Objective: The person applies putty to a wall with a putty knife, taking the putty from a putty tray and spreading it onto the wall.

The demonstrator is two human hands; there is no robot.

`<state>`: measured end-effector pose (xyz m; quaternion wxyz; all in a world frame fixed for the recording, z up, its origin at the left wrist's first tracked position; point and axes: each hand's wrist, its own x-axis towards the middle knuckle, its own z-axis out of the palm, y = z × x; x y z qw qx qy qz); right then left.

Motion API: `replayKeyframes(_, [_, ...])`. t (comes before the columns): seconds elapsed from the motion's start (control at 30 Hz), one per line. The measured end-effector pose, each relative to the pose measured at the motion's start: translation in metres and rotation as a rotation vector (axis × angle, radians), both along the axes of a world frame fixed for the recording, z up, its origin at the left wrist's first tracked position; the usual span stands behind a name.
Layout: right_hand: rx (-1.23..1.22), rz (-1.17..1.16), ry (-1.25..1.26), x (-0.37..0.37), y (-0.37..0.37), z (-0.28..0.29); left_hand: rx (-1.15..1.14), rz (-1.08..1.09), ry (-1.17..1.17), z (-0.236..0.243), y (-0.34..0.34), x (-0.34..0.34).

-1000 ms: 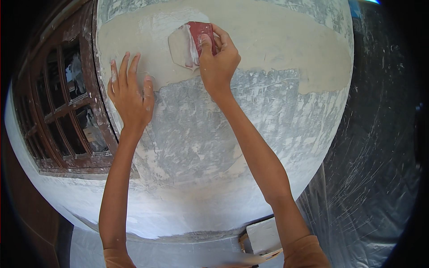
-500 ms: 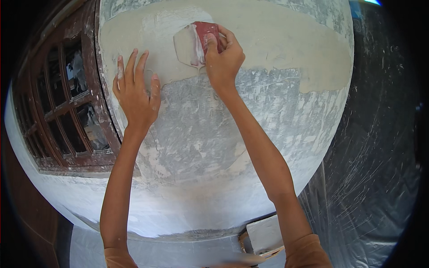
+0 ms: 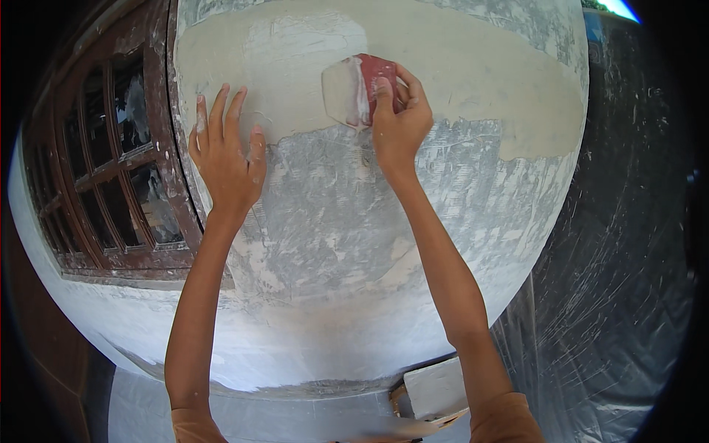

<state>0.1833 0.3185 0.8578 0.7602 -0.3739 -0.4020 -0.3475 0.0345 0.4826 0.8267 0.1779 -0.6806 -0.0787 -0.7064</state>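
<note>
My right hand [image 3: 402,122] grips a red putty scraper [image 3: 377,85] by its edge, thumb on the near face and fingers behind. Pale putty covers the scraper's left part, with a white streak down its middle. The scraper lies close against the wall [image 3: 332,192], at the lower border of a band of beige putty [image 3: 458,70]. To the left, my left hand [image 3: 225,159] rests on the wall with its fingers spread and nothing in it. White smears mark its fingertips.
A brown wooden window frame [image 3: 111,170] with glass panes stands left of my left hand. Dark plastic sheeting [image 3: 605,244] hangs at the right. Below, near my right forearm, sits a box-like thing with a pale top [image 3: 436,387] on the grey floor [image 3: 295,417].
My right hand has slid the scraper to the right and slightly down along the wall. A broader whitish patch shows where it was. My left hand stays in place.
</note>
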Motion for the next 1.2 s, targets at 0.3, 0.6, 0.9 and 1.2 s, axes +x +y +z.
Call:
replayKeyframes(0.3, [0.105,0.112,0.067,-0.001,-0.038,-0.003,-0.042,0.002,-0.043,0.005,-0.003,0.005])
replayKeyframes(0.6, [0.197,-0.075,0.192,0.04,-0.064,-0.011,-0.009,0.019,-0.05,0.003,0.001,0.001])
replayKeyframes(0.9, [0.021,0.107,-0.028,-0.005,0.011,0.004,-0.013,-0.042,-0.003,0.0,-0.008,0.018])
replayKeyframes(1.2, [0.134,0.0,-0.008,0.016,-0.059,0.022,-0.015,0.02,-0.031,0.004,0.0,0.005])
